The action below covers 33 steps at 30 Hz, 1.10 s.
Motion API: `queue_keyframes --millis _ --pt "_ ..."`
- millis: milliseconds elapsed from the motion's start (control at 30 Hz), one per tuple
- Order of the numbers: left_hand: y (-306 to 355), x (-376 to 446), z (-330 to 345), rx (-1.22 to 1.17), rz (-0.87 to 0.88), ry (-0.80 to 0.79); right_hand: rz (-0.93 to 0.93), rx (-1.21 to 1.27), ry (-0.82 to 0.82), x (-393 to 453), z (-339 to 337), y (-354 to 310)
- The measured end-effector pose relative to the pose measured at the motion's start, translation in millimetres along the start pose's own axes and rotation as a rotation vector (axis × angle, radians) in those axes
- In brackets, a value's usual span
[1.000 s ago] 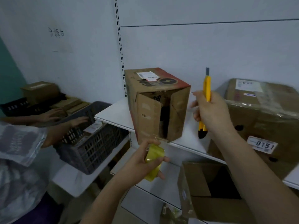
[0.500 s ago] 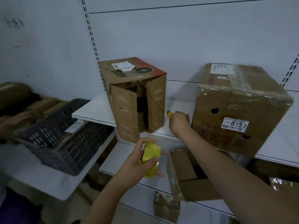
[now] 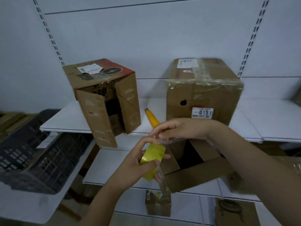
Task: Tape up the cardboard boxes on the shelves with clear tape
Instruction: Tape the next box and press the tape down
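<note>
Left hand [image 3: 138, 162] grips tape roll [image 3: 152, 160]; right hand [image 3: 177, 128] pinches its end.

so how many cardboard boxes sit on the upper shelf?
2. An open-flapped box stands left, and a taped box labelled 0151 stands right, with a yellow knife between them. More may sit beyond the frame's right edge.

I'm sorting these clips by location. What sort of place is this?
Most likely a parcel storeroom or small warehouse. White slotted shelving holds cardboard boxes, one box carries a numbered label and shipping sticker, and a dark plastic crate sits at left.
</note>
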State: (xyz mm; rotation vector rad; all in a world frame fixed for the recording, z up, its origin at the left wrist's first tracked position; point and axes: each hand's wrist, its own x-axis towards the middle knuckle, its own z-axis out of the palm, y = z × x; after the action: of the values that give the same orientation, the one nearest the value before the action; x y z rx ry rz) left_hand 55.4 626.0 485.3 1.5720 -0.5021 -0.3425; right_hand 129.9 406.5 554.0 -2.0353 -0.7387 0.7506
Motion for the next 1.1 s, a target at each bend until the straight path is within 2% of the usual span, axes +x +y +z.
queue_keyframes --millis 200,333,467,533,633,800,1000,1100 --pt "10 16 31 -0.208 0.056 -0.212 -0.017 0.145 -0.013 -37 1 23" --pt "17 22 47 -0.296 -0.003 -0.329 -0.02 0.188 0.22 -71 8 26" --pt "13 34 59 -0.276 -0.098 -0.406 -0.009 0.152 0.34 -104 15 36" --pt "11 42 67 -0.299 -0.14 -0.504 -0.006 0.136 0.402 -122 19 41" --pt "11 53 84 -0.39 -0.144 -0.67 0.043 0.166 0.464 -152 22 46" --pt "5 78 115 -0.469 -0.164 -0.791 0.09 0.198 0.488 -194 20 63" --pt "1 109 152 -0.332 -0.214 -0.733 0.159 0.213 0.481 -236 -11 94" --pt "2 131 175 -0.218 -0.223 -0.702 0.228 0.189 0.381 -248 -35 111"
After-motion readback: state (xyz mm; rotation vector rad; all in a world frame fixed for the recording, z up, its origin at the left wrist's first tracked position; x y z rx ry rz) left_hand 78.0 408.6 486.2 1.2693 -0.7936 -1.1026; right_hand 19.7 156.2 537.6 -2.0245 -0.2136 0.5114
